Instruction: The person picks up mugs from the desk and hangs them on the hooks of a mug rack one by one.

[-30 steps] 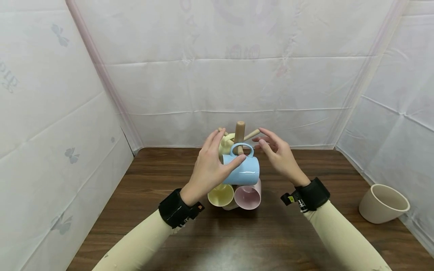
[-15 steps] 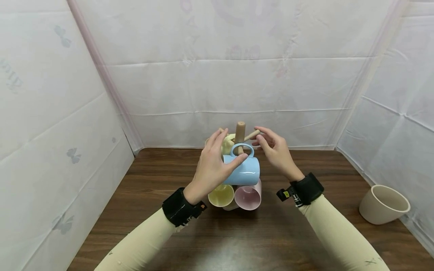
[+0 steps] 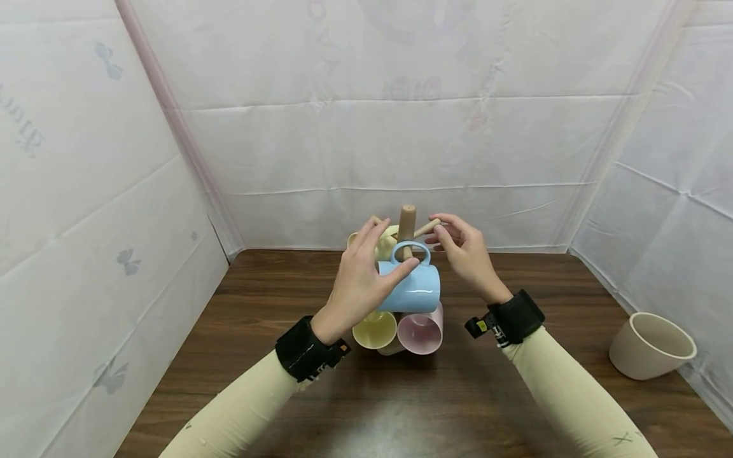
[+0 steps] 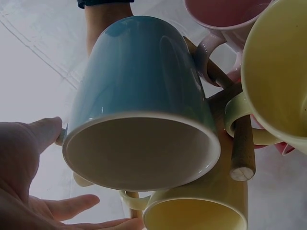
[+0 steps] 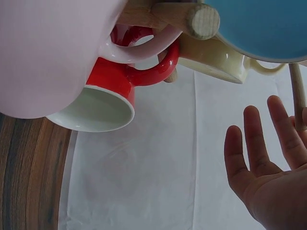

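A wooden mug tree (image 3: 406,219) stands on the table, hung with several mugs. My left hand (image 3: 362,277) is at its left, fingers fairly straight. Its thumb (image 4: 48,130) touches the end of the peg carrying the blue mug (image 3: 415,291); the fingertips reach the left rear peg (image 4: 134,211), which bears a pale yellow mug (image 4: 196,211). On the other side, my right hand (image 3: 468,257) pinches the tip of the right upper peg (image 5: 296,88) between thumb and index finger, other fingers spread. Lower down hang another yellow mug (image 3: 374,331), a pink mug (image 3: 420,334) and a red mug (image 5: 112,79).
A beige pot-like container (image 3: 651,346) stands at the right edge of the dark wooden table (image 3: 412,407). Pale printed sheeting (image 3: 343,146) encloses the table at the back and both sides.
The right hand has moved slightly left and its thumb and index finger have closed on the peg tip. The left hand has shifted slightly right; the mugs hang much as before.
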A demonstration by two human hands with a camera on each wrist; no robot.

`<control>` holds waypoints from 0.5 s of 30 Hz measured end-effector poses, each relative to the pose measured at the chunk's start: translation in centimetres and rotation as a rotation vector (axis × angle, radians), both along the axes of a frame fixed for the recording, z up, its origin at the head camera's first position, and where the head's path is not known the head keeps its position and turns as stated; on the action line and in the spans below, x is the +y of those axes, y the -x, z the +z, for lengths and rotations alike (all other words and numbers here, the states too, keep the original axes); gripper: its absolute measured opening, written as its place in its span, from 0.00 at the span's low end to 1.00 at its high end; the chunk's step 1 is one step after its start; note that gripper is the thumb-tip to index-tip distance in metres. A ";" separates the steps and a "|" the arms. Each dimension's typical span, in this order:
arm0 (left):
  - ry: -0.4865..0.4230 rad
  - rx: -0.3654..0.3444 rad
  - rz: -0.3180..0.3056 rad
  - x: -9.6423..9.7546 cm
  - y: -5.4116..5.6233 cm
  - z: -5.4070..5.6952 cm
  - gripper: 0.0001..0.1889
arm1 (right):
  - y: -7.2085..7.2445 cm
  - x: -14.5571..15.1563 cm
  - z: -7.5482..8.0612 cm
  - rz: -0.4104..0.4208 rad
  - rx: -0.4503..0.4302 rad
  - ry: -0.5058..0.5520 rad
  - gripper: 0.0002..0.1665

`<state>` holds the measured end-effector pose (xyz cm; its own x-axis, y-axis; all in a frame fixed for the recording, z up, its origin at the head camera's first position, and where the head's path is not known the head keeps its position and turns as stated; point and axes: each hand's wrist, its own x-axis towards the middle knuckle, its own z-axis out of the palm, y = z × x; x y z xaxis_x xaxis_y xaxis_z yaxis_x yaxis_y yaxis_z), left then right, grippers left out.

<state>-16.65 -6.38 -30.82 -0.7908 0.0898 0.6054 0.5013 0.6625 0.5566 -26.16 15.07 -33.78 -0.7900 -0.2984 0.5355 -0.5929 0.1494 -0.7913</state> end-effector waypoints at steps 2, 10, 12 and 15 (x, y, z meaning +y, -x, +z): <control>0.000 0.007 -0.017 0.0 0.1 0.1 0.41 | 0.0 0.0 0.1 0.008 -0.007 0.016 0.19; -0.004 -0.033 -0.066 0.0 0.0 0.3 0.37 | 0.0 0.0 0.3 0.020 -0.029 0.029 0.19; -0.002 -0.043 -0.075 0.0 0.0 0.3 0.36 | 0.1 0.0 0.2 0.021 -0.032 0.032 0.19; 0.005 -0.045 -0.082 0.0 -0.1 0.3 0.35 | 0.1 0.0 0.1 0.018 -0.035 0.037 0.19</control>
<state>-16.59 -6.38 -30.48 -0.8070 0.1585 0.5688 0.5287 0.6231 0.5764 -26.23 15.07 -33.64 -0.8031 -0.2933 0.5187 -0.5672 0.1095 -0.8163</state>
